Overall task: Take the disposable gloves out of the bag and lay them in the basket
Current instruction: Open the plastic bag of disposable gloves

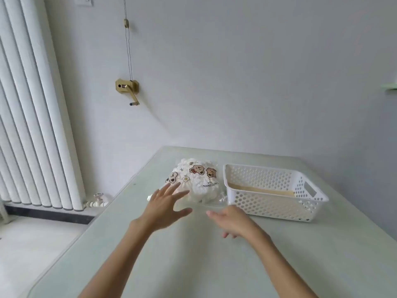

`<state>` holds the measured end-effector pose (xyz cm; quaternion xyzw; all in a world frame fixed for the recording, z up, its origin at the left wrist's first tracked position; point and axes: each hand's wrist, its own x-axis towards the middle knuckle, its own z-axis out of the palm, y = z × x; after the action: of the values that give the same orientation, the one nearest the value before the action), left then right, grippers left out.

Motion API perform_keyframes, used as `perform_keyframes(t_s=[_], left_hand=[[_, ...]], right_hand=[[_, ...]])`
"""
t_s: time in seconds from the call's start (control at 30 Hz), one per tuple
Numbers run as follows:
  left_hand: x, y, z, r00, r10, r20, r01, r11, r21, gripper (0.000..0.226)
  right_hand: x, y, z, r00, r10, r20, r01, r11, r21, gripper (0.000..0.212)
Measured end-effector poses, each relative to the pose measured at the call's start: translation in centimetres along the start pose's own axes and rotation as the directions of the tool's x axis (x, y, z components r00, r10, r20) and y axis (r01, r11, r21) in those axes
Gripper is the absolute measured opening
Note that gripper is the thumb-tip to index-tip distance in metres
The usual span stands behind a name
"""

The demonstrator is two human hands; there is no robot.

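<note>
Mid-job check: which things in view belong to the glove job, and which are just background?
Job items: bag of gloves on the table; white basket to its right; left hand and right hand, both reaching, holding nothing.

Background: radiator, gold wall crank, pipe valve.

The bag (194,179) carries printed text reading "AFTERNOON TEA", seen upside down. No other text is legible.
</note>
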<state>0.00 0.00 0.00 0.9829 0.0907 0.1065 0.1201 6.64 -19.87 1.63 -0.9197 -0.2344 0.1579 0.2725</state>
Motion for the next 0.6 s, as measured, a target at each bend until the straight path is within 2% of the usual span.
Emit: perform_keyframes(t_s=[0.07, 0.13, 0.2, 0.27, 0.37, 0.47, 0.53, 0.6], left_hand=[[0.4, -0.4, 1.7, 0.999, -0.047, -0.006, 0.046, 0.998, -0.032, 0.117], [0.7, -0.9, 3.3, 0.993, -0.092, -0.079, 0.089, 0.995, -0.037, 0.114], [1.0, -1.0, 3.6, 0.981, -0.114, -0.158, 0.115, 0.993, -0.004, 0.109], [1.2, -1.2, 3.4, 0.974, -0.137, -0.180, 0.144, 0.989, 0.023, 0.107], [1.8, -1.0, 2.8, 0.951, -0.166, -0.259, 0.173, 0.985, 0.005, 0.074], [3.2, -0.8, 2.6, 0.863, -0.199, -0.465, 0.192, 0.979, -0.063, 0.060], [3.7, -0.6, 2.6, 0.816, -0.256, -0.519, 0.210, 0.967, -0.146, 0.045], [3.9, -0.4, 2.6, 0.798, -0.299, -0.523, 0.227, 0.953, -0.200, 0.030]], right_hand=[[1.3, 0.1, 1.4, 0.999, 0.045, -0.003, -0.044, 0.979, 0.199, 0.061], [2.2, -0.5, 2.9, 0.999, 0.038, -0.020, -0.026, 0.901, 0.434, 0.054], [3.6, -1.4, 3.8, 0.995, 0.031, -0.100, 0.028, 0.842, 0.539, 0.044], [5.0, -2.6, 4.2, 0.985, 0.025, -0.170, 0.090, 0.766, 0.636, 0.028], [7.5, -4.3, 4.3, 0.969, -0.018, -0.246, 0.179, 0.737, 0.652, 0.031], [9.6, -5.7, 4.1, 0.963, -0.072, -0.261, 0.229, 0.734, 0.639, 0.031], [10.7, -6.1, 3.9, 0.969, -0.098, -0.228, 0.228, 0.715, 0.661, 0.048], [11.1, -6.0, 4.1, 0.973, -0.146, -0.178, 0.229, 0.709, 0.667, 0.070]])
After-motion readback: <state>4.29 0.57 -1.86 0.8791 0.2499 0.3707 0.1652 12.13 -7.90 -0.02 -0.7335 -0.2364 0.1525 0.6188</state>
